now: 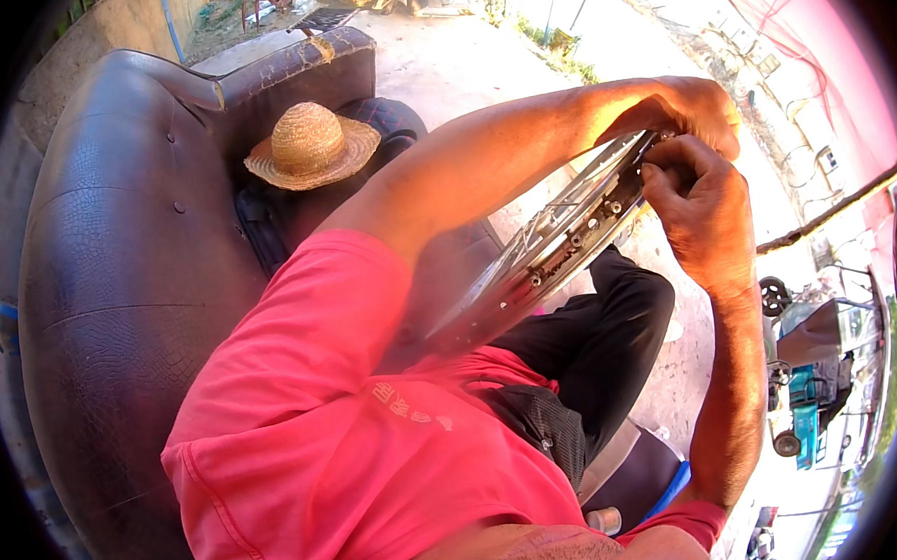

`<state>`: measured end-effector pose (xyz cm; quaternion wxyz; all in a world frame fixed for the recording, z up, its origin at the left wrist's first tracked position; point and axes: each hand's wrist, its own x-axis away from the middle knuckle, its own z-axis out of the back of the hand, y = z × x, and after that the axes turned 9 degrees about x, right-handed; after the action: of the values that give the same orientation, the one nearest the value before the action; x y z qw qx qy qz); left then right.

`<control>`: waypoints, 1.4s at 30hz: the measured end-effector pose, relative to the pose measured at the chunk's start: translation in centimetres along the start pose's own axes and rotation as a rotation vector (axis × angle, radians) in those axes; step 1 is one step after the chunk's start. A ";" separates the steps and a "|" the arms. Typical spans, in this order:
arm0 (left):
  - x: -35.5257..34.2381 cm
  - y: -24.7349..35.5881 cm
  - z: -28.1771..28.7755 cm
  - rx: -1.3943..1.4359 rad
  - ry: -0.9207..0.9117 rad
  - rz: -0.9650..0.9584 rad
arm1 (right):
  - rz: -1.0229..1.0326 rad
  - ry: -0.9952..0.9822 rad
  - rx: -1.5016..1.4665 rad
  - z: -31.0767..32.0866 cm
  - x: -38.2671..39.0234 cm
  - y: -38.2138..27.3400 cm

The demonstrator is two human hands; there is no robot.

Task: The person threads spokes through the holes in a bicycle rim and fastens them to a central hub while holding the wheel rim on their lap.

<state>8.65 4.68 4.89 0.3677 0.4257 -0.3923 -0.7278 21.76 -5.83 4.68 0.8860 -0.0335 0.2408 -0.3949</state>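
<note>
A spoked metal wheel rim [585,236] slants across my lap, its lower end close to my red shirt and its upper end between my hands. Thin spokes [538,228] run along its left side, and small nipples dot the inner channel of the rim. My left hand [699,109] reaches over from the left and is closed at the rim's top end, its fingertips mostly hidden. Just below it, my right hand [700,194] pinches with thumb and forefinger against the rim's channel. Whatever lies in that pinch is too small to make out.
I sit on a dark brown leather sofa [117,254]. A straw hat [308,146] rests on a dark bag [258,223] to my left. Beyond my black-trousered knee lies pale concrete ground [439,70]. A teal vehicle [804,415] and a pole [831,208] appear at the right.
</note>
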 end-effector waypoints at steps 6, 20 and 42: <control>0.1 -0.5 0.3 0.014 0.017 -0.032 | 0.014 -0.023 -0.005 0.1 -0.3 -0.5; 0.9 0.4 -0.4 0.044 -0.007 -0.033 | -0.079 -0.035 0.053 0.8 0.3 -0.7; 0.5 0.1 -0.3 0.043 -0.029 -0.022 | -0.019 -0.013 -0.016 0.2 0.6 -0.1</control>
<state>8.78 4.13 4.75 0.3445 0.4274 -0.4085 -0.7292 22.11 -6.35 4.66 0.8833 -0.0455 0.2380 -0.4012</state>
